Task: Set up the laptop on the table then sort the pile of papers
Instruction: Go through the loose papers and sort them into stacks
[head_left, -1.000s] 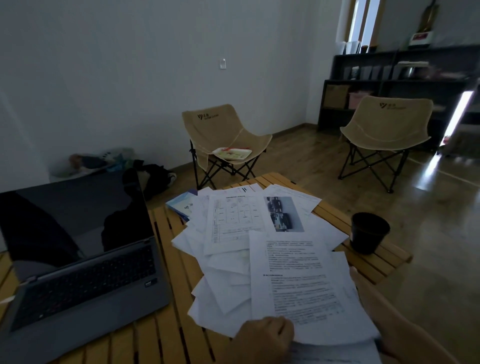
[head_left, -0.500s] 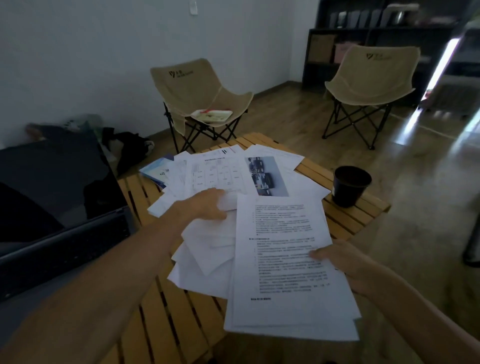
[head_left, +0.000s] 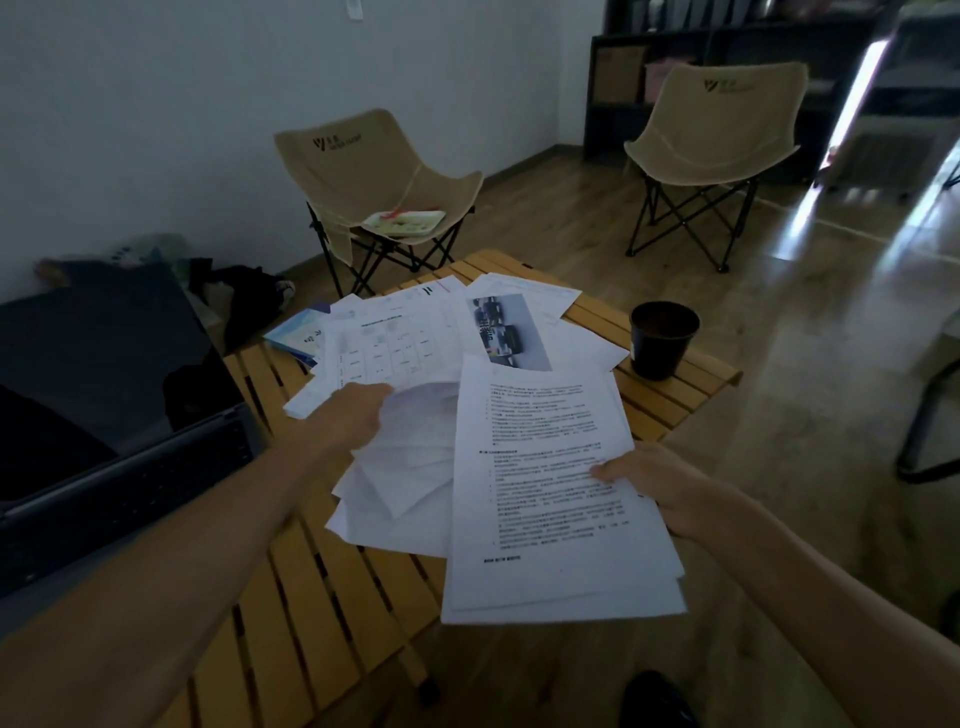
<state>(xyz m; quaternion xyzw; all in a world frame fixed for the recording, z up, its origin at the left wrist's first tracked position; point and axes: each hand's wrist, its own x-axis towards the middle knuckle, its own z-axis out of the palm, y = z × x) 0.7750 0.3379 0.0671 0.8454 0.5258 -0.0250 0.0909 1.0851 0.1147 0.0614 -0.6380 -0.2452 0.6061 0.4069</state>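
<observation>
The slatted wooden bench (head_left: 332, 587) carries an open laptop (head_left: 104, 415) at nine o'clock, its dark screen upright and its keyboard facing the person. A loose pile of papers (head_left: 415, 364) spreads across the middle of the bench, the sheets overlapping at many angles; one shows a table of boxes, another, toward twelve o'clock, a printed photo of cars (head_left: 501, 330). A blue booklet (head_left: 296, 338) pokes out from under the pile at eleven o'clock.

The left hand (head_left: 353, 415) reaches in from seven o'clock, and its fingers grasp the near edge of sheets in the middle of the pile, which curl up slightly at the hand. The right hand (head_left: 660, 488) comes in from four o'clock, and its fingers pinch the right edge of a stack of printed text pages (head_left: 550, 488), thumb on top. That stack is held over the bench's near right edge at five o'clock, overlapping the pile.

A black cup (head_left: 662, 338) stands at two o'clock near the bench's right edge, apart from the papers. Beyond the bench stand two beige folding chairs (head_left: 374, 176); the nearer one has a tray-like thing lying on its seat.
</observation>
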